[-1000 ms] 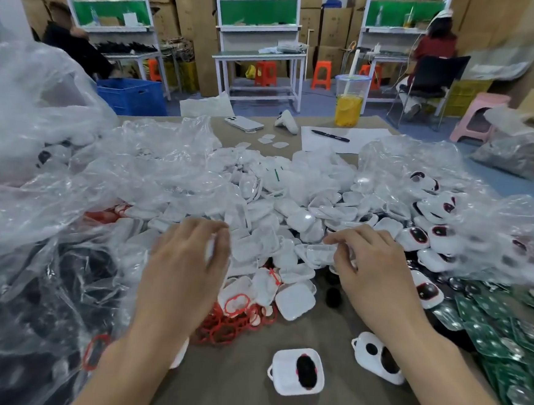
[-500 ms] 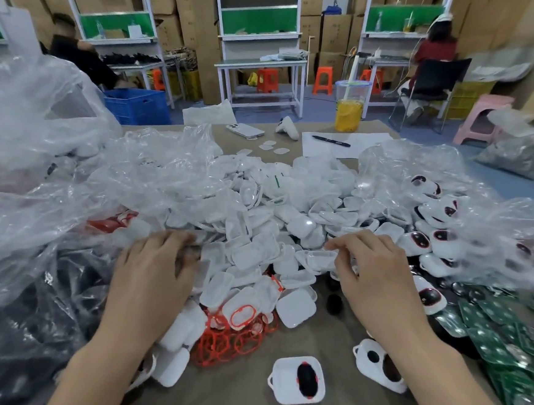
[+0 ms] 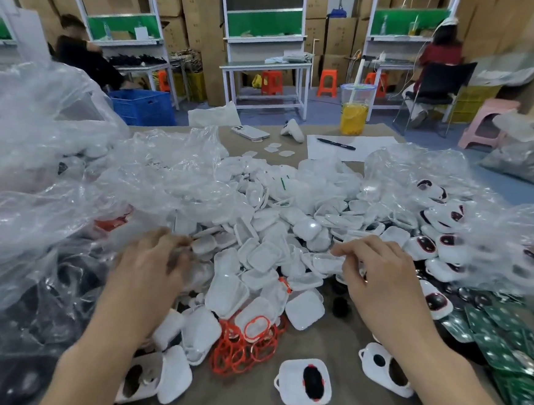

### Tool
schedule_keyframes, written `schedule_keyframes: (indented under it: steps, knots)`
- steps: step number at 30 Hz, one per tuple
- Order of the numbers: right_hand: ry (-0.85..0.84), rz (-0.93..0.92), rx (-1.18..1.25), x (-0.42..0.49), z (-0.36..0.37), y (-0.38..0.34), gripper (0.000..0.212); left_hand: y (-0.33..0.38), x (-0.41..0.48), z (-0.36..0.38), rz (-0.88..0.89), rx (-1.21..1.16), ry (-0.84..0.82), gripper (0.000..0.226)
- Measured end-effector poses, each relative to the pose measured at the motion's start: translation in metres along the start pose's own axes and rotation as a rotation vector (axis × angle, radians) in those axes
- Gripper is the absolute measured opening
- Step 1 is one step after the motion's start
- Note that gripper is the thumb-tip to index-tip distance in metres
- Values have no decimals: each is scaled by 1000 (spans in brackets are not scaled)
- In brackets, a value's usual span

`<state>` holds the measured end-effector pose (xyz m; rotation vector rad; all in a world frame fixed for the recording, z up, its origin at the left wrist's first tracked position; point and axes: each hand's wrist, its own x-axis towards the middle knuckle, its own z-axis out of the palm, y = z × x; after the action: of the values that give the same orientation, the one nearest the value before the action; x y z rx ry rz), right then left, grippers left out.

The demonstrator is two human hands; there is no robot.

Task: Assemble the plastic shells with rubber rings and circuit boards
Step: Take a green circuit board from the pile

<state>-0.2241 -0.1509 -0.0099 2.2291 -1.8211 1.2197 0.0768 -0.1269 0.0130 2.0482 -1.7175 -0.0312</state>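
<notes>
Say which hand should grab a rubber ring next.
Left, probably. The right hand is busy pinching a shell, and the rings lie a little nearer the left hand. Whether the left hand holds anything is too blurred to tell.

left hand [image 3: 149, 266] and right hand [image 3: 384, 282] bare, forearms [image 3: 456, 377] bare too

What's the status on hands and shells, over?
Right hand pinches a shell at pile edge. Left hand at pile, hold blurred. Rings, boards untouched. Bag crowds the left.
</notes>
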Motion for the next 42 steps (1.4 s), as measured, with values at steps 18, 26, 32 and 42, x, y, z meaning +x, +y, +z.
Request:
schedule_keyframes:
  steps: [18, 26, 32, 42]
  knots:
    - [-28, 11, 5, 0, -2, -3, 20, -9, 1, -2, -9, -93, 147, 24]
    - [-7, 12, -11, 0, -1, -2, 19, -7, -1, -3, 14, -129, 170, 26]
    - [-71, 26, -17, 1, -4, -5, 20, -3, 2, -3, 72, -218, 176, 30]
    - [6, 98, 66, -12, -30, -7, 29, 48, -34, -17, 577, -231, 210, 35]
